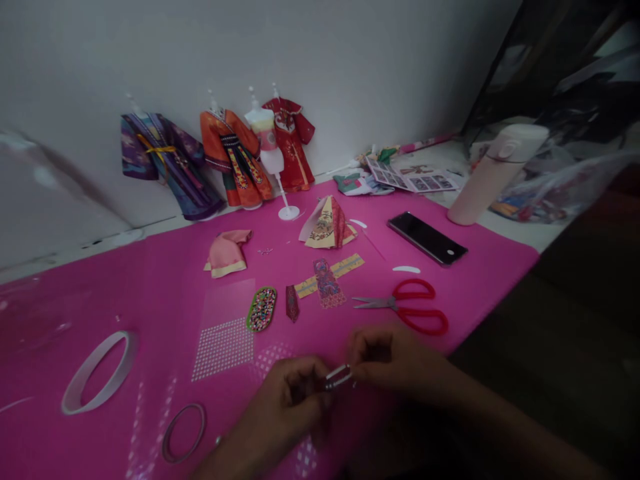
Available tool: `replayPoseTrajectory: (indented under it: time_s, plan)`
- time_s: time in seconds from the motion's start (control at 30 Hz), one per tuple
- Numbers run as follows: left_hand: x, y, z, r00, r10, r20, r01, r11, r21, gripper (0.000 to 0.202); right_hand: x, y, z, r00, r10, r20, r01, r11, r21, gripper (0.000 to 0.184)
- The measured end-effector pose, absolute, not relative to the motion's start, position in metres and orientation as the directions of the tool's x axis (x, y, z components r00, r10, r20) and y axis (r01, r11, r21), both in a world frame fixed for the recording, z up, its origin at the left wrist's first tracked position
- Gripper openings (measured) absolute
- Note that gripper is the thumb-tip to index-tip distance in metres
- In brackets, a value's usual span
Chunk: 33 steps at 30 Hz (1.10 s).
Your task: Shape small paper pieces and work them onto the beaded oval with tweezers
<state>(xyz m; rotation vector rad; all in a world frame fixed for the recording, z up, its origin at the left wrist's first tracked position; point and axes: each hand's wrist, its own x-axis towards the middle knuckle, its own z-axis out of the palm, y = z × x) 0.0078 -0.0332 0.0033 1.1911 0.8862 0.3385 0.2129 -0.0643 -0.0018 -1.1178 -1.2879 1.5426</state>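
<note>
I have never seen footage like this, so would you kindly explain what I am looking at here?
This is a single view from a camera worn on a person's head, looking down at their own bare hands. The left hand and right hand pinch a small shiny silvery piece between them; what it is I cannot tell. They work over a bright pink mat. On it lie red-handled scissors, a black phone and paper costume pieces. Miniature paper robes stand against the wall.

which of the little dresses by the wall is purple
The leftmost dress, purple with a yellow sash. The two to its right are orange and red.
</note>
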Motion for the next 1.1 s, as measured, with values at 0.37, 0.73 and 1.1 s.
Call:
replayPoseTrajectory:
  time_s: [0.37,0.73,1.1]
  plan:
    - [0.008,-0.029,0.01,0.499,0.838,-0.218,0.426,-0.018,0.905,0.024,0.214,-0.059,-0.003,-0.131,0.991,-0.037,0.216,-0.008,-0.976,0.012]
    - [0.002,-0.032,0.005,0.436,0.892,-0.122,0.787,-0.312,0.532,0.014,0.206,-0.061,-0.018,-0.058,0.996,0.067,0.385,0.084,-0.919,0.014]
    - [0.007,-0.031,0.001,0.526,0.849,0.055,0.405,-0.307,0.861,0.017,0.206,-0.061,-0.016,-0.127,0.984,0.124,0.325,0.16,-0.932,0.013]
